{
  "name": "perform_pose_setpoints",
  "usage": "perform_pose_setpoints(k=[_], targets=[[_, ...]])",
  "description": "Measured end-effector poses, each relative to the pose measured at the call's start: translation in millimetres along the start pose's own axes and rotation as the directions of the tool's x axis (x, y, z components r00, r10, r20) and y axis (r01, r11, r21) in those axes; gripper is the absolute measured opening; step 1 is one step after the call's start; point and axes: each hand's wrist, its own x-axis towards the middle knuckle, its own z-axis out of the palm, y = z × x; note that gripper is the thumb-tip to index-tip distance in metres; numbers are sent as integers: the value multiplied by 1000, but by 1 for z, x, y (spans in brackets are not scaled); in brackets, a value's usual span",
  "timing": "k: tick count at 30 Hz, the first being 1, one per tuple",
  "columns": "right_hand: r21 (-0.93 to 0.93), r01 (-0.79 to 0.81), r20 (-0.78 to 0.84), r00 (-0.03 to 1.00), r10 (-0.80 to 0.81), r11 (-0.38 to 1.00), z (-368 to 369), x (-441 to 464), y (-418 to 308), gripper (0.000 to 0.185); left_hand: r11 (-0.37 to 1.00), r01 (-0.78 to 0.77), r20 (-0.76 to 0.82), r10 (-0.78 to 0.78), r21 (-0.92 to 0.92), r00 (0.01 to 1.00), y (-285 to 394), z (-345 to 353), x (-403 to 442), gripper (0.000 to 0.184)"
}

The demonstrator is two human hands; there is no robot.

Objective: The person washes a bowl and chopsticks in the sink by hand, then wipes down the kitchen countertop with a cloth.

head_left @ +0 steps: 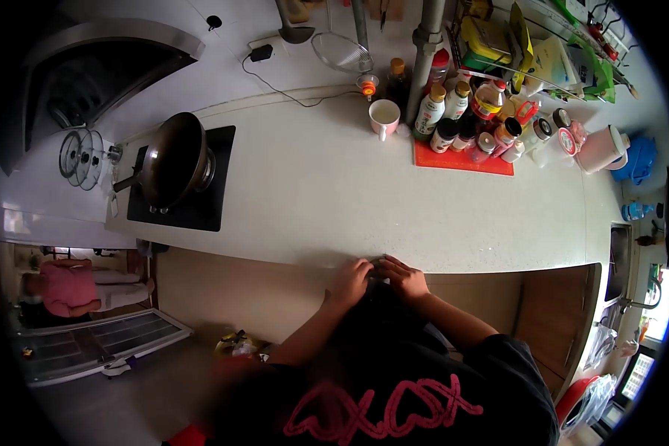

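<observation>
My left hand (351,281) and my right hand (403,279) are close together at the front edge of the pale countertop (312,201), just in front of my black shirt (394,357). The fingers of my left hand are curled in. My right hand has its fingers bent and pressed together, pointing toward the left one. Something small and dark shows between the fingertips, too unclear to name. Small droplets or crumbs dot the countertop beyond my hands.
A wok (175,162) rests on the black cooktop (219,178) at left. A pink-and-white mug (384,117) stands at the back, beside several bottles and jars on a red mat (461,159). A sink (618,260) is at far right. Another person (70,286) is visible at far left.
</observation>
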Motion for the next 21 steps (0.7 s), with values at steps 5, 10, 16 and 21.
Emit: perform_pose_setpoints(k=[5,10,16,21], targets=[[15,61,58,996,-62,998,4,16,1,31,998,23,109,-16,-57,994,-18,-19,6,27],[110,-31,23,999,29,993,6,85,-19,28,998,-37,29,38,-50,999,-45,-67,47,31],[24,-87,6,996,87,996,41,162,11,30,993,-114,-25,115,19,993,-97,-98,111,31],[17,-157,-84,984,158,987,57,203,18,31,982,-179,-43,182,63,982,-133,-106,158,35]])
